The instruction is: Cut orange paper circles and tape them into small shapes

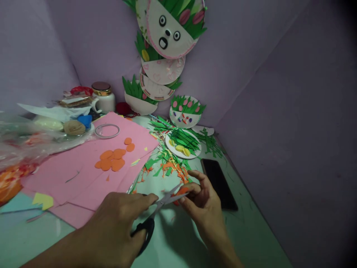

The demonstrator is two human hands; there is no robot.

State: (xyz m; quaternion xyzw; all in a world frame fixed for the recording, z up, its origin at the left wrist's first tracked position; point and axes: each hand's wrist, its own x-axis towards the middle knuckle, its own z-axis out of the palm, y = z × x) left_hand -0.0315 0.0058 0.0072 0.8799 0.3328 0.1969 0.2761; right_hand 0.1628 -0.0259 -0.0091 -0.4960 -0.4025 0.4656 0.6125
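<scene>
My left hand (119, 219) is closed around the black handles of a pair of scissors (160, 203), with the thumb through one loop. The blades stand apart and point right, to a small piece of orange paper (182, 191). Fingertips of my right hand (205, 203) pinch that piece at the blade tips, above the table. Left of the hands, several cut orange paper ovals (111, 159) lie on pink paper sheets (78, 175). Orange and green paper scraps (170, 163) are strewn just beyond the blades.
A white paper plate (184, 152) holds green strips and yellow ovals. To its right lies a dark phone (220, 184) near the wall. A tape roll (107, 131) rests on the pink paper. Behind are a lidded white mug (103, 98), plastic bags (25, 137) and decorated plates (163, 70) against the wall.
</scene>
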